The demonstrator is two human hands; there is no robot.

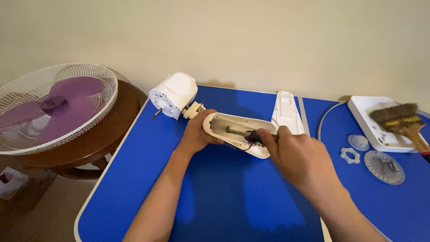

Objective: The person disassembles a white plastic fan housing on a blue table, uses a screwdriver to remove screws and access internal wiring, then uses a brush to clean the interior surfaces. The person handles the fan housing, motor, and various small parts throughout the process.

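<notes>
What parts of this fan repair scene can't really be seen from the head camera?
- Right hand fingertips and whatever they pinch: hidden by the hand's own back, inside the open white housing.
- Dark part and wires in the housing: too small to identify.
- Small bits in the white tray: too small, partly covered by the brush.
- Left hand palm: hidden against the housing.
- Fan grille: cut off at the left edge.

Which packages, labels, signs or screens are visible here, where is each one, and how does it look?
No sign, screen or clear package is visible.
Yellow label band with dark print: on the ferrule of the wooden bristle brush, lying on the white rectangular tray at the right of the blue table.
White crumpled bag-like thing: on the floor at far left; too unclear to tell.
</notes>
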